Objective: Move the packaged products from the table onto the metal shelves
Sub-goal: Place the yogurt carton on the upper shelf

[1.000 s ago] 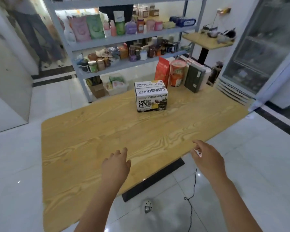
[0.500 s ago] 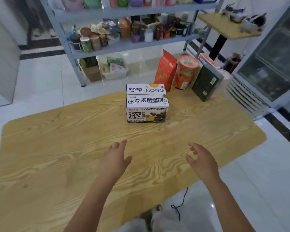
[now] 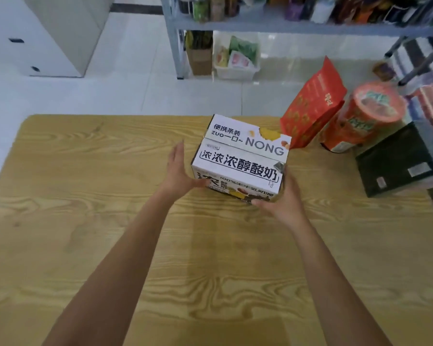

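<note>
Both arms stretch forward; the left hand (image 3: pixel 177 174) presses flat against the left side of the box (image 3: pixel 240 157), and the right hand (image 3: pixel 284 199) cups its near right corner.

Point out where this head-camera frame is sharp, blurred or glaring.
Head view: print on the white box is sharp; the orange cup and the packets at the right edge are smeared; the white floor tiles glare palely below the shelf.

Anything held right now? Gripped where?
The yogurt carton, between both hands: left hand flat against its left end, right hand cupping its near right bottom corner. Whether it is off the table cannot be told.
</note>
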Motion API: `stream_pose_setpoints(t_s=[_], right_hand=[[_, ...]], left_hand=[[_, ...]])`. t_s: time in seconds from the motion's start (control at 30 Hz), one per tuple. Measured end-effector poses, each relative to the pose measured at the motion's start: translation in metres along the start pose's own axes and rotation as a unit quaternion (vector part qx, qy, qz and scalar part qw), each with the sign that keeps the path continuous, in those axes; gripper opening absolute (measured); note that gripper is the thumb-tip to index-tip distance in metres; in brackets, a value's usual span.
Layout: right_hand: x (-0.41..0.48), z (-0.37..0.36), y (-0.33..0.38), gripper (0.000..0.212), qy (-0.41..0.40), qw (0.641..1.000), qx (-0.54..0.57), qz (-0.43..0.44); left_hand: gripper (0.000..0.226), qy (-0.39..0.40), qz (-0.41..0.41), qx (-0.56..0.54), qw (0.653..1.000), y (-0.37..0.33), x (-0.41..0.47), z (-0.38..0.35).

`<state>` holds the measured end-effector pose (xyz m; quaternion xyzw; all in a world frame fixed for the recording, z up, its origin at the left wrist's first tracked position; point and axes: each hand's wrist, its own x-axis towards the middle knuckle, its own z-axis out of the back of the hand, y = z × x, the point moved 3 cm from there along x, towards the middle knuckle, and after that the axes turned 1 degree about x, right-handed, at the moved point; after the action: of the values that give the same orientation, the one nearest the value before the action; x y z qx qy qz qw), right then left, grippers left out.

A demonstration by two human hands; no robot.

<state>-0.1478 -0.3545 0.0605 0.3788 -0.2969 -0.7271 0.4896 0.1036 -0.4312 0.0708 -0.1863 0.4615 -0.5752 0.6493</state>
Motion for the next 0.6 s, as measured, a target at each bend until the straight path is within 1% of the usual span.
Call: stream_pose_setpoints(t_s=[0.07,0.13,0.2,0.3,0.37,0.5,0.6], right_hand=[[0.015,-0.003,-0.009,0.116,0.028,0.998,0.051,0.023],[0.02,-0.005,-0.013,0.118,0.056,0.993,0.099,0.02],[0.02,-0.007,-0.015,0.118,0.066,0.99,0.125,0.02],[0.017,-0.008,-0.012,0.12,0.074,0.987,0.14,0.011],[0.014,-0.011,-0.005,0.118,0.102,0.986,0.132,0.01],[-0.006,-0.032,0.017,0.103,0.155,0.978,0.129,0.047],[-0.027,-0.059,0.048,0.106,0.201,0.968,0.124,0.081]], left_hand=[[0.12,0.04,-0.011,-0.058,0.997,-0.006,0.008,-0.009],[0.104,0.05,-0.016,-0.103,0.993,-0.008,0.009,-0.014],[0.092,0.037,-0.012,-0.134,0.99,-0.009,0.004,-0.017],[0.084,0.017,-0.021,-0.164,0.986,-0.006,-0.01,-0.018],[0.082,0.005,-0.019,-0.172,0.985,0.002,-0.024,-0.012],[0.08,-0.027,0.004,-0.19,0.981,0.026,-0.065,0.012],[0.079,-0.075,0.014,-0.218,0.973,0.049,-0.111,0.044]])
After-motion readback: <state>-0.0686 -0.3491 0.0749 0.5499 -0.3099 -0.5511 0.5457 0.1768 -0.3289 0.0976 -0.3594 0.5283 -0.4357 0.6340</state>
